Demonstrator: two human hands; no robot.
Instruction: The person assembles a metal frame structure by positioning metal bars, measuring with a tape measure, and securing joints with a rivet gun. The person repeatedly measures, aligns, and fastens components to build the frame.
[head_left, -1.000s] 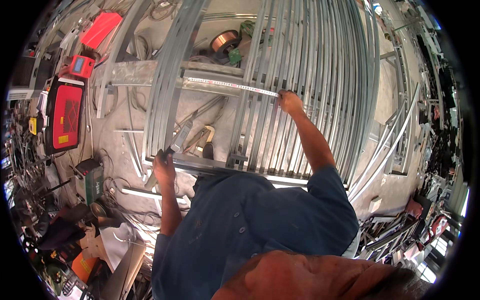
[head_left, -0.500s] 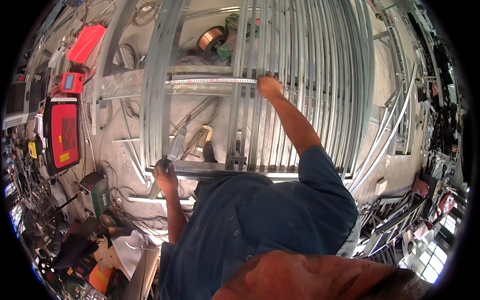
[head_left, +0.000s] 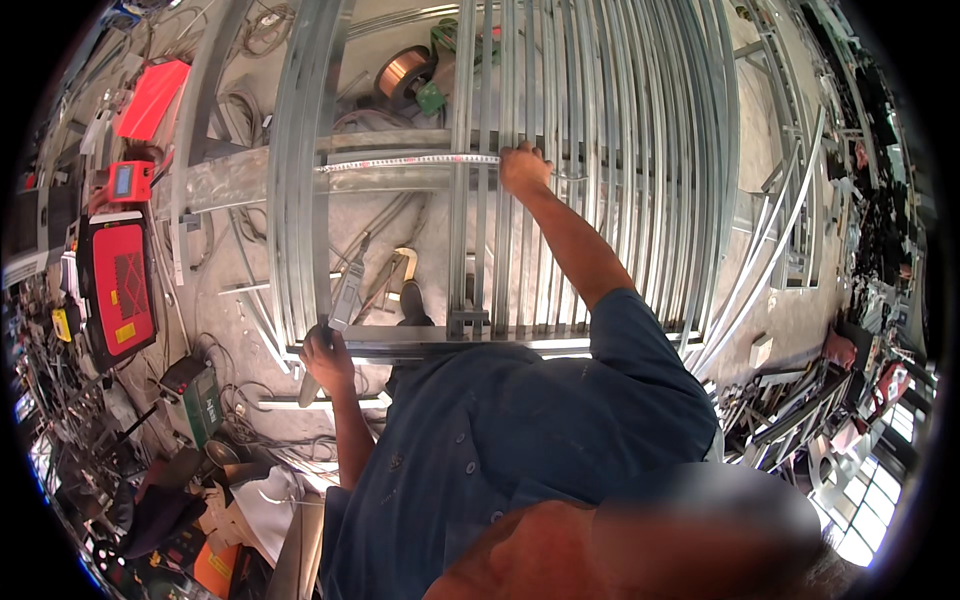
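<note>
White measuring tape [head_left: 410, 161] is running left from your right hand [head_left: 525, 170], whose fingers are gripping its near end, curled closed. Your left hand [head_left: 327, 360] is resting bent-fingered at a grey tool [head_left: 346, 297]; can't tell whether it's gripping. Steel bars [head_left: 625, 200] are lying beneath and right of your right-hand fingers.

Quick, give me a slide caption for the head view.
Right hand holds a measuring tape stretched across metal bars, left hand by the near rail.
</note>
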